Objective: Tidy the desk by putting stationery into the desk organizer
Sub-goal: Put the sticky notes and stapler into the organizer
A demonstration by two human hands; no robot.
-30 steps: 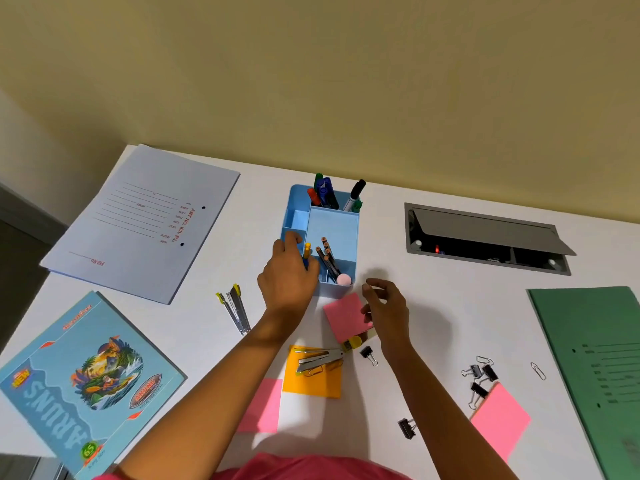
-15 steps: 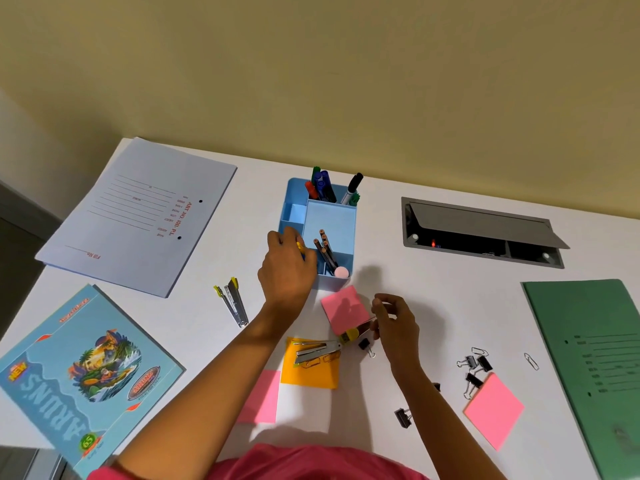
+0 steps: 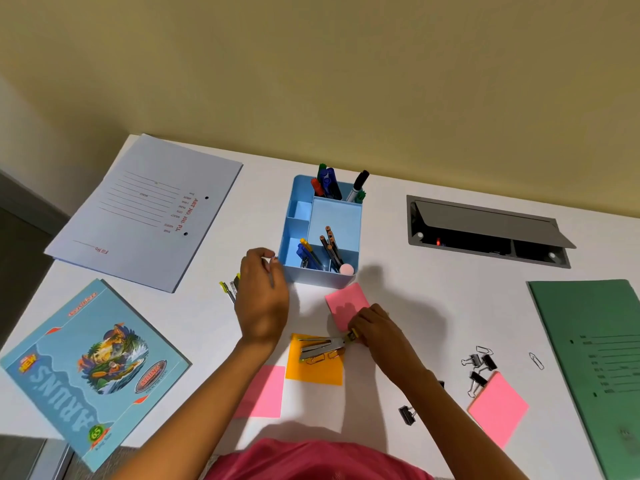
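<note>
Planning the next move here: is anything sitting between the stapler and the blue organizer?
Only a pink sticky pad, lying flat between the stapler and the blue organizer. Nothing tall stands there, so lifting the stapler over it looks feasible. The right hand is at the stapler's right end.

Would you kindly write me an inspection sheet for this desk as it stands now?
Surface: white desk, partly strewn.
Job's things: blue organizer holds markers, pens, pencils; stapler on orange pad; pink pads, binder clips, paper clips loose.
Clutter: pale folder, green folder, notebook.
Hands: left hand loosely curled, apparently holding nothing; right hand pinches a yellow-ended item.
Cables: nothing seen; desk hatch open.
Surroundings: beige wall.
</note>
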